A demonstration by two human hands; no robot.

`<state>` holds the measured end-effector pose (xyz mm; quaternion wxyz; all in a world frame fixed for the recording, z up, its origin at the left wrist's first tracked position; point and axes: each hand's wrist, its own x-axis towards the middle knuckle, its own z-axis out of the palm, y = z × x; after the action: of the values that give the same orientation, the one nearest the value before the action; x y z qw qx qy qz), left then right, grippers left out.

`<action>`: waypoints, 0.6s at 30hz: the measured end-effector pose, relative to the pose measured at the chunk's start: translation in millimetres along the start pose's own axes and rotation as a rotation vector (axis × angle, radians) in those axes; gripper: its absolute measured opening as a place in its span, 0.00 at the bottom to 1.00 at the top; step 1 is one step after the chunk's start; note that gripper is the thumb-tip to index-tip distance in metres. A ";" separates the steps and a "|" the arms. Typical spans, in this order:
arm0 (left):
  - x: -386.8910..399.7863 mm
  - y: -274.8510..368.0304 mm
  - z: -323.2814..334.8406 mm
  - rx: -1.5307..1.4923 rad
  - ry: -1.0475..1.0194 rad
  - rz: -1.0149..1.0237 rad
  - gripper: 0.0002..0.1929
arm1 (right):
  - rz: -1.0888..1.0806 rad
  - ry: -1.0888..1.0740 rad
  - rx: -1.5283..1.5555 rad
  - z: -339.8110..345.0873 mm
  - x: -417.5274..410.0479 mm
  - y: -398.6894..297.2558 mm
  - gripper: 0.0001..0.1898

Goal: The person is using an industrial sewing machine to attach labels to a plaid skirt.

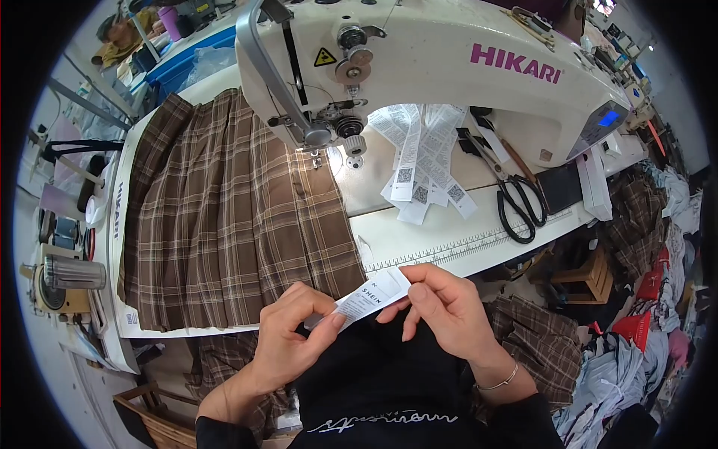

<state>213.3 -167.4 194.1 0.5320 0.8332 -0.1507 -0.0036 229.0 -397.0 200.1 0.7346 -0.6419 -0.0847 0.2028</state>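
Note:
A white printed care label (370,300) is stretched between both hands at the table's front edge. My left hand (297,325) pinches its lower left end between thumb and fingers; my right hand (446,308) pinches the upper right end. Just beyond them a brown plaid pleated skirt (224,224) lies spread on the table, its right part under the presser foot (317,160) of the Hikari sewing machine (426,62). A loose pile of printed labels (418,163) rests under the machine's arm.
Black-handled scissors (521,207) lie right of the labels, near a dark flat block (561,188). A ruler scale (449,247) runs along the table's front. More plaid fabric (533,342) hangs at right, beside heaped pale cloth (606,387). Wooden crates stand below. A person is at the upper left.

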 end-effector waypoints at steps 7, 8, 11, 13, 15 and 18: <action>1.2 2.2 2.5 0.010 -0.005 0.000 0.05 | -0.033 0.102 -0.317 8.0 1.4 -3.9 0.12; 0.8 2.3 2.0 0.016 -0.010 -0.018 0.05 | -0.033 0.104 -0.315 8.5 1.3 -3.5 0.12; 0.6 2.4 2.3 0.022 -0.013 -0.035 0.06 | -0.048 0.126 -0.337 9.6 0.3 -3.7 0.10; 0.3 2.8 2.4 0.024 -0.013 -0.033 0.06 | -0.078 0.132 -0.346 10.5 -0.2 -5.6 0.10; 0.1 2.2 2.6 0.031 -0.007 -0.043 0.06 | -0.073 0.119 -0.346 9.6 -0.5 -6.8 0.10; 0.0 2.2 2.2 0.038 -0.014 -0.045 0.07 | -0.072 0.107 -0.338 10.0 0.1 -9.4 0.10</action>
<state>212.5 -170.1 195.1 0.5148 0.8463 -0.1356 -0.0185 227.0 -388.8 210.8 0.6265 -0.7627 -0.1014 0.1246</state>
